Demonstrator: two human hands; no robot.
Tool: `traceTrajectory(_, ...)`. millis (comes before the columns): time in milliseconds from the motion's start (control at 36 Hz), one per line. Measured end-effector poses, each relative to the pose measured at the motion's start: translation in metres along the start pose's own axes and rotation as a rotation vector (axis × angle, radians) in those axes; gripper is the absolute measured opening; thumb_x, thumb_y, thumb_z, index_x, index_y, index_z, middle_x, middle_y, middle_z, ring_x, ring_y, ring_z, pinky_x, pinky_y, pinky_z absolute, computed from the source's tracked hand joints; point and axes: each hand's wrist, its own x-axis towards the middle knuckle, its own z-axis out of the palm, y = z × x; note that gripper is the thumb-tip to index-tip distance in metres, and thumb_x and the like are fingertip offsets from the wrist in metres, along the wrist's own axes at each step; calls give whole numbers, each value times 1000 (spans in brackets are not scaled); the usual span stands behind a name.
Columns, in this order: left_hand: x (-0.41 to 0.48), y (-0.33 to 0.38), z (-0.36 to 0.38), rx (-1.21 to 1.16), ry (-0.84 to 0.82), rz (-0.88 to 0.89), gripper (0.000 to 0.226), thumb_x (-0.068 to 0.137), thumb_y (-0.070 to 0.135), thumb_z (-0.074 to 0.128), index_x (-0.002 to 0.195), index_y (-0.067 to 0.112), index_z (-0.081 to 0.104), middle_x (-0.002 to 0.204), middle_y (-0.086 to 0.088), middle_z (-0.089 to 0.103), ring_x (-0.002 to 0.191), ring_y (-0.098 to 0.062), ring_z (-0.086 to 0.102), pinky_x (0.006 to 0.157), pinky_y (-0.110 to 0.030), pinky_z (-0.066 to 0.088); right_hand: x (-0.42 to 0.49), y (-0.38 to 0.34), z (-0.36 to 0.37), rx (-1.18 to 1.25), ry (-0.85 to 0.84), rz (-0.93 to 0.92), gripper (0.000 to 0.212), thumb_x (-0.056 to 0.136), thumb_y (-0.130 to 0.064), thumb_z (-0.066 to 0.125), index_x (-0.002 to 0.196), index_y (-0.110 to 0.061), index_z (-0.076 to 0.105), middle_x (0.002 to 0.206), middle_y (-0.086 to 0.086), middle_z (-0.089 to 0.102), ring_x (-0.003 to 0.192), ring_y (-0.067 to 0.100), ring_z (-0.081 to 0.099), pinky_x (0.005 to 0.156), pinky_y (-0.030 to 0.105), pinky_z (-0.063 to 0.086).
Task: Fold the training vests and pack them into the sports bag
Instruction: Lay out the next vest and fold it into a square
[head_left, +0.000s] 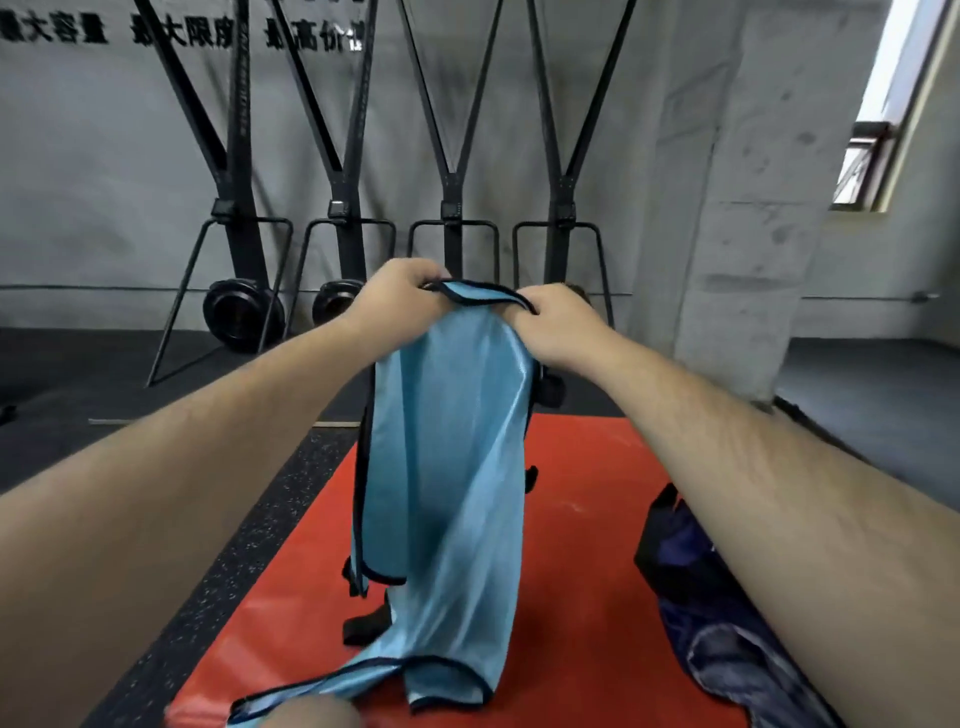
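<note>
Head view: pinching vest (452, 467) top hem with left hand (400, 301) and right hand (556, 325), both grips closed on the binding. Hangs over mat (587, 519), tail pooled at near edge. Looks thin, slick, floppy; best taken at hem corners. Can't identify black item (363, 623) behind vest, maybe bag.

A red mat (582, 519) lies on the speckled black floor (249, 519). Beyond its far edge, four black upright machines (452, 208) line the grey wall (104, 156) under dark lettering (182, 36). A concrete pillar (748, 234) stands right, beside a window (883, 104).
</note>
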Motion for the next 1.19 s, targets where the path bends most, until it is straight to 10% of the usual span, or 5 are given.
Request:
traceTrajectory(389,-20,-35,50,-151,-252,-215,26,77,33,83,88,12,71,91,-19,72,76,-27,66,74,-46,57,-30,59,-2,-85,-30,150,31,94,-30,61,120,-13,58,104,4,62,100,24,61,73,26,36)
traceTrajectory(472,-28,-29,75,-35,-255,-116,13,82,21,76,87,11,70,70,-13,64,60,-15,55,58,-30,47,-46,52,18,6,-108,17,82,77,-30,78,147,-24,34,113,-2,56,98,13,57,89,25,43)
traceTrajectory(694,-44,-44,102,229,-304,47,28,82,23,77,91,13,53,78,5,53,66,-10,46,54,-21,36,-54,63,17,-219,-144,-8,11,89,-12,68,99,-14,70,95,-1,66,89,15,61,73,24,43)
traceTrajectory(1056,-43,-56,106,218,-309,58,34,84,-1,45,97,14,73,92,-1,71,86,-18,65,74,-30,53,-87,83,14,-293,-249,282,63,78,-42,76,128,-20,45,115,-2,60,103,22,60,90,38,49)
traceTrajectory(1194,-41,-34,99,411,-374,159,40,79,-5,42,105,10,70,99,-3,68,92,-18,58,72,-26,39,-90,83,50,-176,-91,213,18,83,-5,56,97,-12,66,93,4,68,92,26,64,74,32,49)
